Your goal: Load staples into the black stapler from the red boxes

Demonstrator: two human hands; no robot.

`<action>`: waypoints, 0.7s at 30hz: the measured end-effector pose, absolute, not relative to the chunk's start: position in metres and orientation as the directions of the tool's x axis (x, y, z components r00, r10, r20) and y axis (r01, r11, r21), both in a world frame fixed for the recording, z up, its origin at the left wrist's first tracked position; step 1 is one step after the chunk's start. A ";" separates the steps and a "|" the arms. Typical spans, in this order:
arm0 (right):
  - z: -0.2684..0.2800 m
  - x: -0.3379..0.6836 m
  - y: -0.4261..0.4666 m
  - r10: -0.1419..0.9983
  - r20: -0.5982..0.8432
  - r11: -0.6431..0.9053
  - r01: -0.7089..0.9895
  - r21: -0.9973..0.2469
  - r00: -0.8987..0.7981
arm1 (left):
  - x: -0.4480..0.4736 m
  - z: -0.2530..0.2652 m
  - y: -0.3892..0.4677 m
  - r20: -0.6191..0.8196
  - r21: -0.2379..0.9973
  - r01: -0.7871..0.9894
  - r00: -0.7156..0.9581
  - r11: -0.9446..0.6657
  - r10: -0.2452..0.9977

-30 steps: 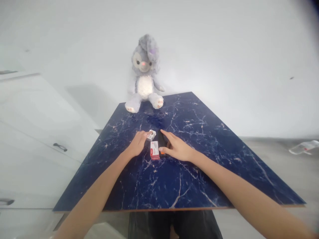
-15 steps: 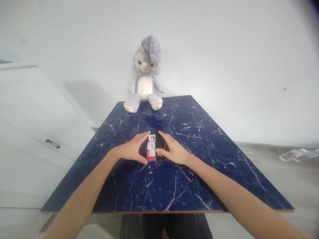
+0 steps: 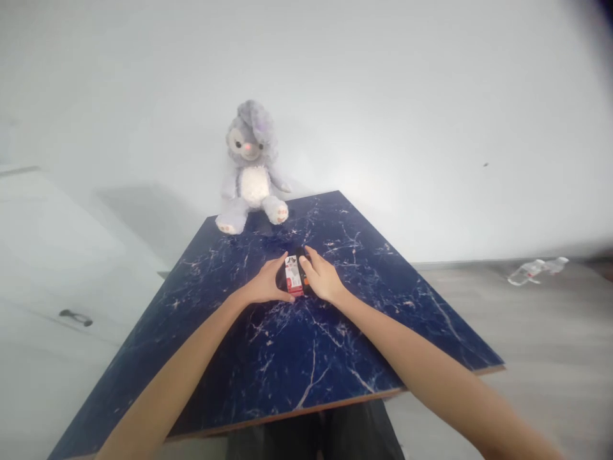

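A small red-and-white box (image 3: 293, 276) lies on the blue marble-patterned table, with more red showing under its near end, perhaps a second box. My left hand (image 3: 269, 281) curves around its left side, fingertips by the far end and thumb at the near end. Pressed close along the box's right side is a dark object with orange marks (image 3: 303, 273), partly hidden by my right hand (image 3: 324, 278). That hand is closed on it, the thumb on top and the fingers along its far right side. Something dark also shows inside the curve of my left hand.
A grey plush toy (image 3: 253, 182) sits at the table's (image 3: 287, 358) back edge against the white wall. On the left stands a white cabinet with a dark handle (image 3: 75, 317). Clear plastic packaging (image 3: 534, 271) lies on the floor at right.
The camera view has turned, so the toy and table appear shifted left. My right thumb has moved up onto the dark object, and my left thumb has come against the box's near end.
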State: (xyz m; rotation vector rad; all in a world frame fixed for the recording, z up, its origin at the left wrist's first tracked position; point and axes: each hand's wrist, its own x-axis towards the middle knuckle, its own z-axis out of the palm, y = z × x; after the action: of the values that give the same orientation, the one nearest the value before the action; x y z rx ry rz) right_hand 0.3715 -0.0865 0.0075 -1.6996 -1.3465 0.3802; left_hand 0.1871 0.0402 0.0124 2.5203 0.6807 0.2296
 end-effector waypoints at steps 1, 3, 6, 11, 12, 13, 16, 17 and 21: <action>0.009 0.383 -0.083 0.866 0.268 -0.032 0.582 -0.813 0.422 | 0.206 0.012 0.043 0.025 0.519 0.425 0.860 -0.742 0.510; 0.010 0.410 -0.078 0.791 0.259 -0.102 0.536 -0.838 0.555 | 0.250 0.011 0.048 0.040 0.514 0.409 0.867 -0.754 0.497; 0.007 0.454 -0.076 0.639 0.272 -0.176 0.481 -0.859 0.720 | 0.318 0.010 0.052 0.070 0.490 0.363 0.890 -0.793 0.451; -0.004 0.499 -0.077 0.442 0.221 -0.184 0.329 -0.926 0.869 | 0.389 0.003 0.059 0.059 0.449 0.336 0.914 -0.828 0.402; -0.007 0.502 -0.076 0.402 0.247 -0.174 0.338 -0.925 0.882 | 0.393 0.001 0.060 0.070 0.450 0.324 0.916 -0.832 0.395; -0.008 0.504 -0.076 0.354 0.288 -0.169 0.364 -0.916 0.890 | 0.394 -0.002 0.061 0.088 0.453 0.309 0.918 -0.836 0.387; -0.007 0.501 -0.077 0.197 0.410 -0.178 0.444 -0.878 0.890 | 0.388 -0.007 0.062 0.160 0.480 0.243 0.921 -0.843 0.356; -0.005 0.497 -0.078 0.161 0.449 -0.180 0.474 -0.862 0.879 | 0.385 -0.007 0.062 0.189 0.503 0.215 0.918 -0.837 0.349; 0.003 0.461 -0.082 0.297 0.743 -0.114 0.795 -0.596 0.600 | 0.372 -0.003 0.067 0.380 0.749 0.072 0.768 -0.659 0.516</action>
State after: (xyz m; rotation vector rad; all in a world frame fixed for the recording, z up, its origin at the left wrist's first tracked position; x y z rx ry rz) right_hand 0.4605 -0.0821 0.0028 -1.6862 -0.9116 -0.5433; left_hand 0.3724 0.0674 -0.0026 2.2043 0.4362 0.7543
